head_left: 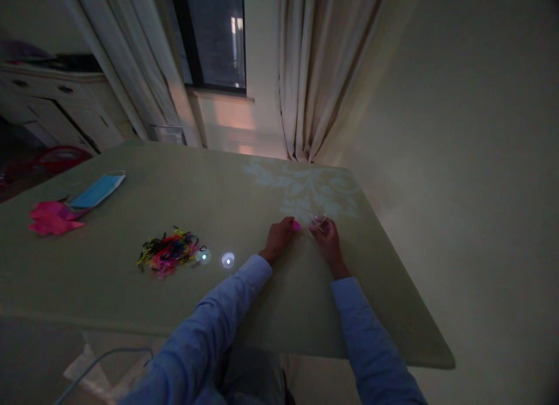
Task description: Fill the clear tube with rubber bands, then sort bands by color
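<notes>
My left hand (279, 239) is closed, its fingertips pinching a small bright pink piece (296, 225) whose kind I cannot make out. Just to its right, my right hand (326, 239) grips a small clear plastic piece (320, 218), which looks like a shallow round cup or lid. A short gap separates the two hands over the pale leaf pattern of the green tabletop (244, 207). Left of my forearm lie two small round glowing lights (227, 260). One of them touches a heap of many-coloured small bands or strips (169, 252).
A blue face mask (99, 190) and a crumpled pink piece (55, 218) lie at the table's left. Beyond the table are curtains (314, 61), a window (218, 38) and a pale cabinet (61, 102). A wall (458, 160) stands along the right. Below the front edge runs a cable (109, 354).
</notes>
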Demonstrator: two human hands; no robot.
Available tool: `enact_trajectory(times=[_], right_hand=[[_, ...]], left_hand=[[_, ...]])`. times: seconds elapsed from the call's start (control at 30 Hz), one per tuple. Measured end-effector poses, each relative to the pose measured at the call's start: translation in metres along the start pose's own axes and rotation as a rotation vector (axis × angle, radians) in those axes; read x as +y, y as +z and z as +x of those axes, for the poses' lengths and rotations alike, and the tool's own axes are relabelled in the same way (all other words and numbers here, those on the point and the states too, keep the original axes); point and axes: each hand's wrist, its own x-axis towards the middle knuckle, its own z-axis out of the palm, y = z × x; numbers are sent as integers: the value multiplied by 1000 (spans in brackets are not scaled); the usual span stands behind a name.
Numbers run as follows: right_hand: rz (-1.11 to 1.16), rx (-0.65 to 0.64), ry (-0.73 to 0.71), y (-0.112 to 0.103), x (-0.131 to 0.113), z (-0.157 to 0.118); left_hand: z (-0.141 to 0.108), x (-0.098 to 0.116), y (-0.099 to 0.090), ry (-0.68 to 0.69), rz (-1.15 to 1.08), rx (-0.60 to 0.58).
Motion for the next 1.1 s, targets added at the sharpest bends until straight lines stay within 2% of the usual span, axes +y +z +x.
enact_trajectory(times=[0.3, 0.57, 0.83, 1.0, 1.1], right_hand=[[-129, -60, -16, 1, 9, -2], [-111, -103, -5, 0, 14, -3], [-146, -96, -30, -1, 12, -5], [-147, -99, -48, -1, 14, -4], [-116, -58, -45, -3, 14, -5]], left_hand=[[-2, 7, -1, 31, 99, -27], [-1, 9, 0, -11, 153, -10], [-2, 11, -2, -10, 187, -31], [-2, 7, 1, -10, 157, -26], [-9, 2, 0, -11, 130, -2]])
